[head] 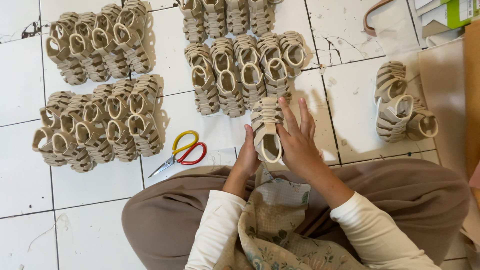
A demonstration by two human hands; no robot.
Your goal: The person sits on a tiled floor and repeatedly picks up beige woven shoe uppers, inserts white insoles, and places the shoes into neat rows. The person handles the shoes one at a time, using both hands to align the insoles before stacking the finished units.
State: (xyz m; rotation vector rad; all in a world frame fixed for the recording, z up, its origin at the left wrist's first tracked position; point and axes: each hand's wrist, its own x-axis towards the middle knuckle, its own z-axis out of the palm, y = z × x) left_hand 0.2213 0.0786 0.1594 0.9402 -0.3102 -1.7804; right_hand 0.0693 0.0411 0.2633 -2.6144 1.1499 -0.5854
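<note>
A beige strapped sandal (266,127) is held between both hands just above my lap. My left hand (248,154) grips its left edge near the heel loop. My right hand (298,137) lies along its right side, fingers stretched up beside the straps. Directly beyond the sandal stands a row of matching beige sandals (240,75), packed side by side on the white tiled floor (100,185).
More sandal groups lie at far left top (102,42), left middle (97,127), top centre (227,15) and right (402,107). Scissors with a yellow and a red handle (182,151) lie left of my hands. Cardboard and boxes (450,30) sit at the right.
</note>
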